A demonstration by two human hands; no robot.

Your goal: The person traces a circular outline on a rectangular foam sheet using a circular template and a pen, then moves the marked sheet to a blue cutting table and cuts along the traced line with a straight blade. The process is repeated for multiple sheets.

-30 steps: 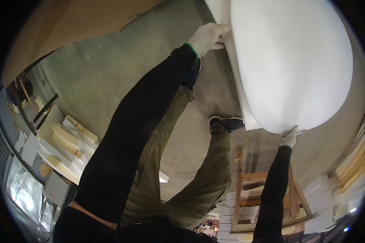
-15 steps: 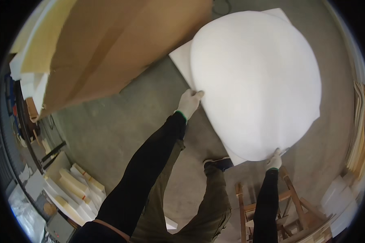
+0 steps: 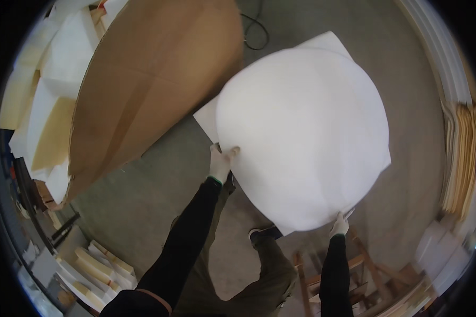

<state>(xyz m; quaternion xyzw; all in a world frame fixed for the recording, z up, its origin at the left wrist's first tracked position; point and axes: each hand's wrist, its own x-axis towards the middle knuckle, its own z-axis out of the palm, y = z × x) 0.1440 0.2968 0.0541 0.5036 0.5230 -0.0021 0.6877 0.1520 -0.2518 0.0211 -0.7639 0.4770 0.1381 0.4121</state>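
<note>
A large white rounded sheet (image 3: 301,137), perhaps foam, is in front of me, its edge bowed. Corners of a squarer white sheet (image 3: 207,118) stick out from under it on several sides. My left hand (image 3: 223,162), in a white glove with a green cuff, is closed on the left edge, thumb on top of the rounded sheet. At the near right edge my right hand (image 3: 339,225), gloved too, pinches the sheet. Fingers under the edges are hidden, so I cannot tell whether both layers are gripped.
A big brown cardboard box (image 3: 153,79) holding white and yellowish pieces (image 3: 58,105) stands at the left. A black cable (image 3: 267,39) lies beyond it. Near my right arm is a wooden frame (image 3: 301,274). White and yellowish blocks (image 3: 103,264) sit at lower left, tan sheets (image 3: 457,164) at right.
The view has shifted: sheets, hands and box appear further left, the sheets and hands also lower. Both hands keep hold of the sheet, and more of the box's contents shows.
</note>
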